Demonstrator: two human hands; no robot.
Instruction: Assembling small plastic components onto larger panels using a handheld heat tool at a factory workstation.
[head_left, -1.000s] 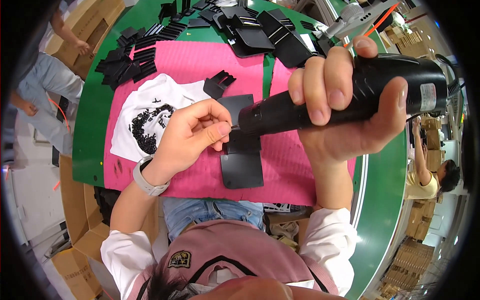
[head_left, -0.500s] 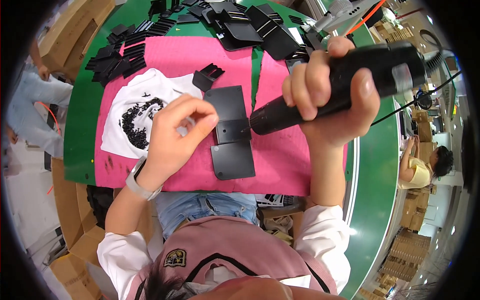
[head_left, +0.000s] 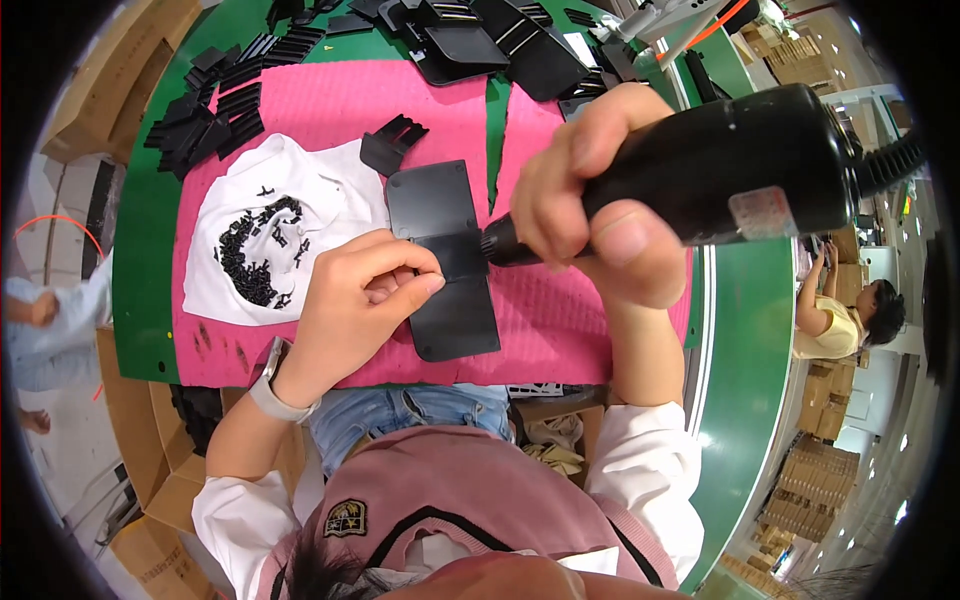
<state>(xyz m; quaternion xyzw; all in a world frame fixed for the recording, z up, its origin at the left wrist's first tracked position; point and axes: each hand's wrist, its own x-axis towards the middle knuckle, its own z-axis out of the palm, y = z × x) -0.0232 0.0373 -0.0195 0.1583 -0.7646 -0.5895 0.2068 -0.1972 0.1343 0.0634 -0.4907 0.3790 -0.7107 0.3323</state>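
Over the worktop (head_left: pixel 752 335), right hand (head_left: pixel 635 265) clenched on a driver (head_left: pixel 720 160) at three o'clock of the plate (head_left: pixel 455 262), left hand (head_left: pixel 355 292) pinched at eight, any contents hidden.

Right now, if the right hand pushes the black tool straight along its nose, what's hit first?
Likely the middle section of the black panel: in the picture, the black tool's nose sits at its right edge, though depth and any gap are unclear.

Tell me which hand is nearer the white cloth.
Left. The left hand overlaps the right edge of the white cloth in view; the right hand is farther right, gripping the black power tool.
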